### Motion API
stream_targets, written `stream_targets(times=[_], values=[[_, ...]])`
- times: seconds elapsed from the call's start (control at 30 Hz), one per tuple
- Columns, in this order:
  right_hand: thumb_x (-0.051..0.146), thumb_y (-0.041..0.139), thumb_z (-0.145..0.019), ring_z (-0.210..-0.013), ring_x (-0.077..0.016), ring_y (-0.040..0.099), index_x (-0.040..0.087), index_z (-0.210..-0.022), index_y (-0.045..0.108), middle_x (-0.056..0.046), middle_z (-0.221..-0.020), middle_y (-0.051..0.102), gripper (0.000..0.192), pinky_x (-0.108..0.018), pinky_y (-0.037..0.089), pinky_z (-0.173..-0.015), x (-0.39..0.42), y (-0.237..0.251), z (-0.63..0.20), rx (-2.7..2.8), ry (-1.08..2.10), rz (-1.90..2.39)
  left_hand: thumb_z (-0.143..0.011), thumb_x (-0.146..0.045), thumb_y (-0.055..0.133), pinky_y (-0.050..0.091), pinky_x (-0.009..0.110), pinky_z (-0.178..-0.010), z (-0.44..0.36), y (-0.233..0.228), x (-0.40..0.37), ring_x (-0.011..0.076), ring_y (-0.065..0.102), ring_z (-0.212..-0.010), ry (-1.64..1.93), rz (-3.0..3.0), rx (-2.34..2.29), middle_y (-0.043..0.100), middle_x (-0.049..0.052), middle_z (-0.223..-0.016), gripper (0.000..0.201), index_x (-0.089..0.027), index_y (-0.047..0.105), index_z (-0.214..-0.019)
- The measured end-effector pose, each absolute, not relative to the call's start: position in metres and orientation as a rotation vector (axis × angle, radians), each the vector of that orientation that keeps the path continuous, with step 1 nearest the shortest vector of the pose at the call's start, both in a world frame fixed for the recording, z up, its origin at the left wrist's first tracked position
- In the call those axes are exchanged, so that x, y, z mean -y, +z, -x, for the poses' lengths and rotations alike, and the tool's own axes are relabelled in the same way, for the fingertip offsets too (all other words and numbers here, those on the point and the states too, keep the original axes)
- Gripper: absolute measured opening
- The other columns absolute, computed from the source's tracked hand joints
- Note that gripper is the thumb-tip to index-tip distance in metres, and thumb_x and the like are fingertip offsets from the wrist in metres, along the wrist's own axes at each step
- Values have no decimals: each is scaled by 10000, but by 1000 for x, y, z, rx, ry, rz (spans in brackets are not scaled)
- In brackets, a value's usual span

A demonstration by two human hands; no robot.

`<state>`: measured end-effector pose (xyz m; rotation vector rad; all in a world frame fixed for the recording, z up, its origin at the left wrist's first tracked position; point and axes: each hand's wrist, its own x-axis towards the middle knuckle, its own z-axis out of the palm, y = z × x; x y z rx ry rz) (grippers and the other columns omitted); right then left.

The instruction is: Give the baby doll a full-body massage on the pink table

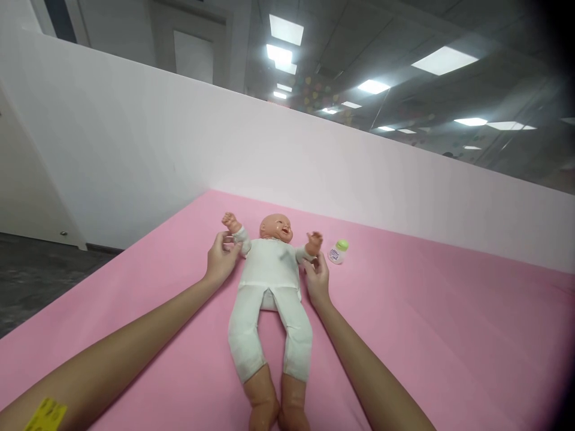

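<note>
A baby doll (272,263) in a white top and white trousers lies on its back on a pink surface (404,341), its feet toward me and its arms raised at both sides. My left hand (223,257) is closed around the doll's arm on the left, fingers at the sleeve near the doll's wrist. On the other side, my right hand (317,278) grips the doll's other sleeve, thumb and fingers pinched at the forearm. Parts of my fingers are hidden behind the sleeves. Just right of my right hand is a small clear bottle (338,254) with a green cap.
Behind the surface runs a low white wall (314,167), meeting another wall at the left corner. Dark floor (40,275) shows past the left edge. A yellow sticker (47,414) is on my left forearm.
</note>
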<state>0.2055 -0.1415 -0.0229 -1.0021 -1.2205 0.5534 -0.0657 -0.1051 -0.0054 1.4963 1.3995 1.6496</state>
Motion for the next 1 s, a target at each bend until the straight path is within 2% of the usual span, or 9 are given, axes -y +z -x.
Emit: stream_targets(times=[0.07, 0.13, 0.23, 0.37, 0.47, 0.53, 0.67, 0.83, 1.0], values=[[302, 651, -866, -1017, -226, 613, 245, -1154, 679, -81, -1144, 634, 296, -349, 536, -828, 146, -21, -202, 1430, 463, 970, -859, -347, 660, 473, 302, -680, 62, -2, 113, 151, 557, -685, 1599, -1765, -1423, 683, 18, -1040, 278, -248, 629, -1117], [233, 633, -854, -1181, -263, 581, 267, -1164, 707, -100, -1252, 584, 321, -392, 534, -935, 148, -21, -199, 1598, 383, 924, -896, -302, 604, 475, 314, -714, 58, -2, 120, 174, 584, -748, 1534, -2048, -1404, 673, 24, -1014, 200, -261, 677, -1078], [174, 605, -842, -1220, -270, 572, 281, -1171, 718, -101, -1245, 560, 364, -417, 525, -993, 148, -21, -200, 1686, 333, 905, -931, -241, 522, 490, 323, -764, 55, -3, 124, 214, 630, -930, 1450, -2267, -1384, 648, 41, -1018, 206, -270, 694, -1040], [175, 609, -850, -1217, -269, 574, 274, -1179, 709, -100, -1238, 567, 357, -432, 501, -1032, 147, -22, -202, 1683, 330, 898, -921, -239, 549, 498, 372, -881, 57, -3, 122, 250, 614, -1061, 1451, -2302, -1385, 665, 55, -1089, 213, -262, 667, -1097], [244, 617, -887, -1212, -269, 574, 264, -1187, 687, -103, -1270, 583, 308, -405, 520, -961, 147, -22, -202, 1624, 379, 942, -930, -297, 574, 489, 399, -956, 58, 0, 120, 256, 619, -1112, 1464, -2221, -1331, 685, 58, -1172, 246, -265, 650, -1162], [307, 612, -912, -1138, -255, 604, 256, -1212, 653, -99, -1253, 617, 308, -378, 533, -879, 146, -24, -202, 1522, 455, 993, -935, -344, 577, 494, 401, -967, 59, 0, 118, 254, 632, -1123, 1484, -2089, -1321, 695, 59, -1196, 266, -263, 641, -1181], [413, 619, -918, -903, -198, 642, 242, -1209, 576, -53, -1074, 673, 340, -304, 522, -719, 141, -27, -205, 1249, 643, 1019, -902, -401, 613, 524, 394, -945, 63, -2, 111, 245, 665, -1093, 1567, -1735, -1330, 702, 75, -1202, 308, -230, 598, -1158], [501, 643, -905, -619, -127, 525, 237, -1082, 547, 21, -820, 606, 332, -247, 428, -553, 133, -30, -212, 983, 692, 1019, -878, -487, 644, 545, 380, -867, 69, -5, 103, 237, 691, -957, 1618, -1402, -1451, 709, 79, -1080, 357, -222, 538, -1092], [403, 680, -879, -835, -173, 602, 230, -1110, 612, -28, -985, 644, 297, -286, 501, -704, 138, -26, -208, 1130, 541, 1006, -937, -466, 576, 526, 366, -872, 66, -5, 106, 227, 660, -974, 1582, -1694, -1380, 687, 75, -1122, 365, -225, 575, -1212]])
